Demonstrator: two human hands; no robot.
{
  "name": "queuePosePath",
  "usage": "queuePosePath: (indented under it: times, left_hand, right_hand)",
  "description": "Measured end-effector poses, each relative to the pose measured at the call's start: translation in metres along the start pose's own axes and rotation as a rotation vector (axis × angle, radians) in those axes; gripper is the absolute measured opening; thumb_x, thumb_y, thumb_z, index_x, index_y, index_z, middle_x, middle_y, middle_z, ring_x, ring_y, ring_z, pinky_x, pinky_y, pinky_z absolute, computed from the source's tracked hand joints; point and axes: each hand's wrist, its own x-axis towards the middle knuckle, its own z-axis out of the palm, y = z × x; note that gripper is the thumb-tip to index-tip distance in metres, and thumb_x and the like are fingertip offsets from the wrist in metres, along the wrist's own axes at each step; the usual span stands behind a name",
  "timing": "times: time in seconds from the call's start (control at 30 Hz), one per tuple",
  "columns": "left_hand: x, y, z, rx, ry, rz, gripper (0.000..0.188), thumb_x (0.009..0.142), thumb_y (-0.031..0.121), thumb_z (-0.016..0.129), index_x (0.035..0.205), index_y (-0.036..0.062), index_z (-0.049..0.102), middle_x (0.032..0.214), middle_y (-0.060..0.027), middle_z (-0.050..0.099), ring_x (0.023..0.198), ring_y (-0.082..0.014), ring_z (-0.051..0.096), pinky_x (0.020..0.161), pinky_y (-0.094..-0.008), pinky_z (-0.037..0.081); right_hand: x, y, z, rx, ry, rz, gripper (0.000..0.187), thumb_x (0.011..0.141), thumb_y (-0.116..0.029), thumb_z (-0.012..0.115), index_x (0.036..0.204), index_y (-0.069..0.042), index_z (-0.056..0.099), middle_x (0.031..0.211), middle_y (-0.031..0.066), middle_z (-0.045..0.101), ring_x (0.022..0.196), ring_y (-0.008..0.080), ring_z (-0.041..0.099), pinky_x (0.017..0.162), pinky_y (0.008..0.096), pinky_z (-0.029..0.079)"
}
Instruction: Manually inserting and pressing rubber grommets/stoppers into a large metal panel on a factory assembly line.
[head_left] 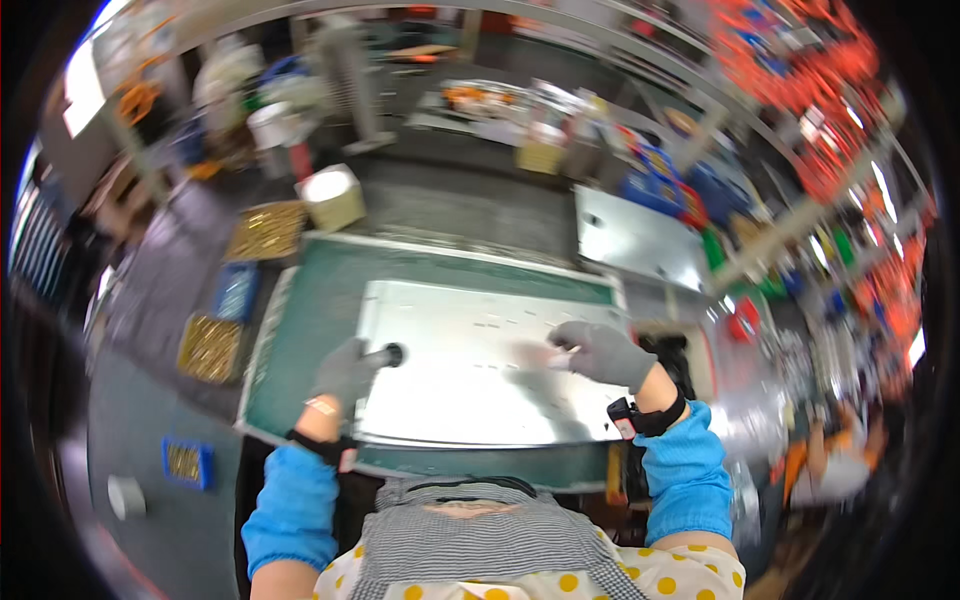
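A large flat white sheet panel (450, 405) lies on a green mat (318, 285) in front of me, with several small marks or slots across it. At the panel's left edge, my left hand (343, 372) in a grey glove is closed around a short cylinder with a black round end (394, 354). Over the panel's right part, my right hand (605, 355), gloved in grey too, has its fingers pinched together. Something small and pale shows at those fingertips, blurred by motion. A shadow falls on the panel below it.
Left of the mat are two trays of brass-coloured parts (268, 231) (208, 348), a blue bin (236, 291) and a small blue box (187, 462). Another shiny panel (640, 235) lies at the back right. A yellowish box (332, 197) stands behind. Another person (835, 465) sits at far right.
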Motion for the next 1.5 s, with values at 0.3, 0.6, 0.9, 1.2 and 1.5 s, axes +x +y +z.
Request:
queuePosePath:
  times: [0.3, 0.6, 0.9, 1.2, 1.5]
  left_hand:
    - [0.0, -0.002, 0.004, -0.134, 0.054, 0.08, 0.032, 0.083, 0.028, 0.064, 0.094, -0.0012, 0.059, 0.076, -0.0097, 0.06, 0.068, -0.0173, 0.055, 0.063, -0.0324, 0.045]
    - [0.001, -0.005, 0.008, -0.151, 0.096, 0.156, 0.027, 0.084, 0.022, 0.064, 0.094, -0.0022, 0.058, 0.076, -0.0084, 0.059, 0.069, -0.0155, 0.052, 0.064, -0.0321, 0.044]
    - [0.003, -0.015, 0.011, -0.208, 0.08, 0.122, 0.029, 0.084, 0.022, 0.066, 0.102, -0.0004, 0.059, 0.077, -0.0088, 0.06, 0.07, -0.0155, 0.055, 0.064, -0.0314, 0.045]
    - [0.0, -0.011, 0.011, -0.14, 0.116, 0.073, 0.034, 0.083, 0.028, 0.067, 0.101, -0.0001, 0.059, 0.079, -0.0126, 0.062, 0.072, -0.021, 0.059, 0.068, -0.0346, 0.048]
    - [-0.006, -0.011, 0.01, -0.058, 0.153, 0.094, 0.035, 0.082, 0.03, 0.068, 0.1, 0.0009, 0.06, 0.082, -0.0142, 0.065, 0.076, -0.0227, 0.062, 0.071, -0.0341, 0.048]
  right_hand:
    - [-0.243, 0.057, 0.058, -0.159, 0.195, 1.122, 0.071, 0.076, -0.056, 0.067, 0.119, -0.001, 0.058, 0.129, 0.0238, 0.052, 0.115, 0.037, 0.054, 0.095, 0.0419, 0.045]
    - [-0.256, 0.106, 0.12, -0.132, 0.518, 0.887, 0.031, 0.079, -0.025, 0.07, 0.105, -0.008, 0.068, 0.116, 0.0163, 0.053, 0.101, 0.0359, 0.057, 0.089, 0.0409, 0.047]
    - [-0.259, 0.089, 0.093, -0.068, 0.741, 0.843, 0.021, 0.083, -0.022, 0.064, 0.098, -0.009, 0.07, 0.099, 0.016, 0.06, 0.092, 0.0356, 0.06, 0.082, 0.0418, 0.048]
    - [-0.101, 0.024, 0.073, 0.03, 0.671, 0.3, 0.022, 0.084, -0.025, 0.065, 0.101, -0.011, 0.067, 0.097, 0.0133, 0.062, 0.095, 0.0351, 0.059, 0.082, 0.0389, 0.05]
    - [-0.055, 0.058, 0.074, 0.136, 0.405, 0.233, 0.029, 0.092, -0.029, 0.053, 0.115, -0.015, 0.064, 0.116, 0.017, 0.055, 0.108, 0.0322, 0.054, 0.095, 0.037, 0.044]
